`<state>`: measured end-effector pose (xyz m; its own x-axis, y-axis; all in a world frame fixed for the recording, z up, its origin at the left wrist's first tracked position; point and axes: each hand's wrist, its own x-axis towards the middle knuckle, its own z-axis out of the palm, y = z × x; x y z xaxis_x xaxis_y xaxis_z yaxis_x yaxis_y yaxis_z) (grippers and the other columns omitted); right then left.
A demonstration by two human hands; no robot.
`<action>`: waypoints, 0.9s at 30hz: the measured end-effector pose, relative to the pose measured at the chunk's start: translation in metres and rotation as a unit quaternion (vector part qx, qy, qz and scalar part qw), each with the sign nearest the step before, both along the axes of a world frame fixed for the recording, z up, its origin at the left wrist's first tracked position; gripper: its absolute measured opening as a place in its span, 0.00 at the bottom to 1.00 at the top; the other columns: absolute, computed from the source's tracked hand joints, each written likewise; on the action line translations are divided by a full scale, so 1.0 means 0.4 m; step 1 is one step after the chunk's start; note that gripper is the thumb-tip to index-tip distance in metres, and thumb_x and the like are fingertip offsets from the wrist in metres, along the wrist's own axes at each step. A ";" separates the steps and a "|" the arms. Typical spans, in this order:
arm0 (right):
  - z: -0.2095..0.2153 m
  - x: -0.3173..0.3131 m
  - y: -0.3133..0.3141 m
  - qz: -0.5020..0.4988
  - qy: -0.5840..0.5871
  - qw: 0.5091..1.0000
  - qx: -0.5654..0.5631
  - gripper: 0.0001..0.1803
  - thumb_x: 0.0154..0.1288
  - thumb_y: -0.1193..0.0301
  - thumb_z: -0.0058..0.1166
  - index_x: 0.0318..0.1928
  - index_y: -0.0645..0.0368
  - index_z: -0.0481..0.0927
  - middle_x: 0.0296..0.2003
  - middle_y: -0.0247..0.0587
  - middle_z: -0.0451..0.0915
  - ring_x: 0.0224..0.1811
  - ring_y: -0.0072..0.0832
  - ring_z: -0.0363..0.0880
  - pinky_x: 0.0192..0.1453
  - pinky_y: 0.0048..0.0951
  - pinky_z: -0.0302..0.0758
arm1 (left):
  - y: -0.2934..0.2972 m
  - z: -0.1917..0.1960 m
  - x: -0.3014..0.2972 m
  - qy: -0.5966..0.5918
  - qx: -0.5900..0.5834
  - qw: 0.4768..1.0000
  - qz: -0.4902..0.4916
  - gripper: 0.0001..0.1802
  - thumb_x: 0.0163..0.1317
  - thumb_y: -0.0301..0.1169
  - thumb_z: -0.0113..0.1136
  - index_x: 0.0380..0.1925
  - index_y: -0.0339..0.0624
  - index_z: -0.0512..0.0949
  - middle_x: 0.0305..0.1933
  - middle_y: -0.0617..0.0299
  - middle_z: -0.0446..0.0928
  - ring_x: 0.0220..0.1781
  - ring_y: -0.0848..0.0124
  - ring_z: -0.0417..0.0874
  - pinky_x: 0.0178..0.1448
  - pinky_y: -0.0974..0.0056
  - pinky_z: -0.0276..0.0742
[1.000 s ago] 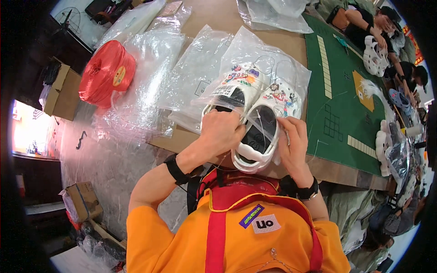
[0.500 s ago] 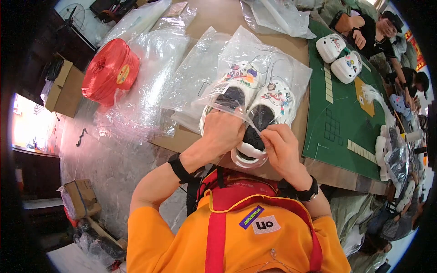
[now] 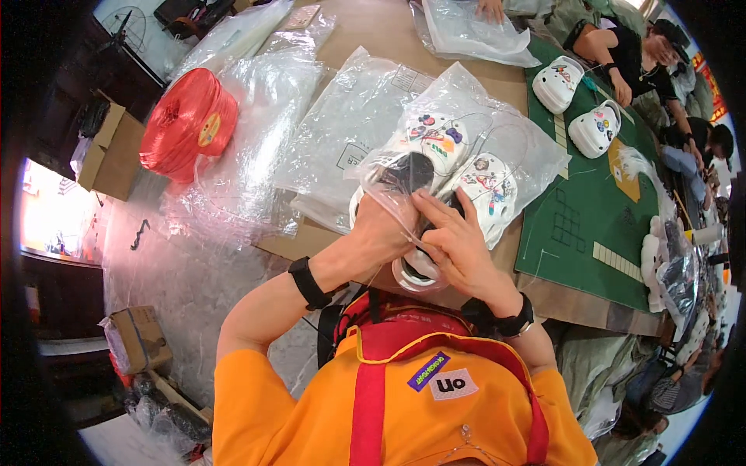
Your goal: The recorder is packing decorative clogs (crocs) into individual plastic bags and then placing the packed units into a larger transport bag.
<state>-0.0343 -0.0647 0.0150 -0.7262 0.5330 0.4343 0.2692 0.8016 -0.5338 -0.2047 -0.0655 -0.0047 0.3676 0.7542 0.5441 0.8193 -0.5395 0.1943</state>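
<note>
A pair of white clogs (image 3: 491,194) with dark insoles and colourful charms lies side by side in a clear plastic bag (image 3: 538,158) at the table's front edge. The bag's open end faces me. My left hand (image 3: 379,231) is closed at that end, over the heel of the left clog, with plastic stretched across its fingers; part of its grip is hidden. My right hand (image 3: 465,255) lies over the heel of the right clog, its fingers stretched forward on the bag and its thumb near the bag's edge.
More clear bags (image 3: 342,128) lie flat to the left, beside a large red roll of plastic twine (image 3: 186,124). A green cutting mat (image 3: 575,225) on the right bears two more white clogs (image 3: 594,130). Across the table, a co-worker's hand (image 3: 490,9) touches other bags.
The bag and clogs have shifted slightly right and turned. My right hand has moved left, from pinching the bag's edge to stretched fingers. A co-worker's hand has appeared at the far bags.
</note>
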 end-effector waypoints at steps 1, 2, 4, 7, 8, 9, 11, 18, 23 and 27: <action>0.010 0.003 0.002 0.026 0.020 0.999 -0.015 0.05 0.54 0.73 0.52 0.33 0.55 0.72 0.58 0.44 0.65 0.62 0.38 0.61 0.65 0.53 0.44 | 0.000 0.000 0.001 0.000 -0.001 1.000 0.000 0.12 0.46 0.33 0.54 0.31 0.38 0.72 0.15 0.55 0.72 0.18 0.55 0.75 0.26 0.55 0.70; 0.012 0.006 0.003 0.027 0.020 0.999 -0.015 0.05 0.54 0.73 0.52 0.33 0.55 0.72 0.58 0.44 0.65 0.62 0.38 0.61 0.65 0.53 0.44 | -0.001 0.002 0.003 0.015 -0.104 0.994 0.024 0.16 0.45 0.35 0.57 0.35 0.39 0.72 0.19 0.54 0.74 0.24 0.55 0.77 0.33 0.54 0.70; 0.011 0.012 0.001 0.036 -0.035 0.997 0.050 0.05 0.53 0.73 0.53 0.32 0.54 0.73 0.58 0.43 0.66 0.62 0.37 0.62 0.65 0.52 0.46 | -0.001 0.005 0.003 0.030 -0.207 0.977 0.047 0.20 0.44 0.37 0.59 0.38 0.41 0.71 0.24 0.53 0.76 0.29 0.54 0.78 0.39 0.54 0.70; -0.035 0.031 -0.048 -0.050 -0.022 0.996 0.074 0.11 0.51 0.71 0.55 0.38 0.52 0.74 0.56 0.42 0.67 0.60 0.40 0.62 0.63 0.52 0.50 | -0.001 0.004 -0.005 0.039 -0.233 0.970 0.047 0.21 0.46 0.35 0.58 0.41 0.38 0.71 0.28 0.54 0.76 0.34 0.56 0.78 0.42 0.53 0.69; -0.049 0.042 -0.067 -0.109 -0.008 0.990 0.087 0.14 0.50 0.70 0.56 0.40 0.52 0.74 0.56 0.42 0.66 0.59 0.41 0.62 0.62 0.52 0.51 | -0.008 -0.003 -0.010 0.020 -0.171 0.984 0.034 0.22 0.47 0.34 0.58 0.44 0.38 0.71 0.32 0.53 0.77 0.38 0.56 0.77 0.44 0.52 0.69; -0.073 0.072 -0.079 -0.130 -0.024 0.987 0.087 0.22 0.49 0.68 0.59 0.47 0.53 0.72 0.57 0.49 0.62 0.60 0.45 0.58 0.61 0.50 0.52 | -0.016 -0.008 -0.012 0.002 -0.108 0.994 0.018 0.23 0.48 0.32 0.57 0.46 0.38 0.70 0.37 0.53 0.77 0.42 0.56 0.77 0.47 0.52 0.69; -0.123 0.115 -0.121 -0.188 0.000 0.981 0.046 0.25 0.48 0.69 0.60 0.49 0.55 0.69 0.58 0.53 0.59 0.61 0.47 0.56 0.61 0.49 0.53 | -0.030 0.010 -0.030 0.011 -0.056 0.998 -0.014 0.23 0.49 0.31 0.57 0.47 0.37 0.70 0.41 0.52 0.76 0.46 0.56 0.75 0.49 0.53 0.69; -0.211 0.186 -0.172 -0.267 0.132 0.915 -0.272 0.38 0.51 0.76 0.59 0.59 0.61 0.52 0.59 0.55 0.53 0.61 0.39 0.58 0.60 0.36 0.62 | -0.112 -0.008 -0.146 -0.036 -0.017 0.988 -0.150 0.21 0.46 0.22 0.54 0.45 0.38 0.74 0.51 0.49 0.70 0.52 0.56 0.72 0.52 0.58 0.70; -0.219 0.210 -0.141 -0.205 0.140 0.836 -0.489 0.38 0.53 0.75 0.58 0.59 0.65 0.48 0.52 0.48 0.64 0.53 0.34 0.67 0.57 0.32 0.65 | -0.067 -0.040 -0.183 -0.209 -0.107 0.970 0.069 0.26 0.48 0.21 0.52 0.52 0.38 0.67 0.50 0.49 0.69 0.51 0.58 0.72 0.51 0.60 0.71; -0.174 0.172 -0.147 -0.198 0.096 0.864 -0.453 0.39 0.53 0.74 0.58 0.59 0.66 0.46 0.51 0.51 0.66 0.52 0.33 0.70 0.55 0.30 0.67 | -0.016 -0.090 -0.192 -0.298 -0.244 0.915 0.121 0.28 0.52 0.23 0.51 0.57 0.40 0.61 0.50 0.48 0.69 0.51 0.59 0.72 0.49 0.59 0.72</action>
<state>0.0344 -0.1235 -0.0547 -0.3691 0.9078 -0.1992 0.2638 -0.1032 -0.9590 -0.2814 -0.0719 -0.0406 -0.0943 0.9808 0.1705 0.5742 -0.0863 0.8142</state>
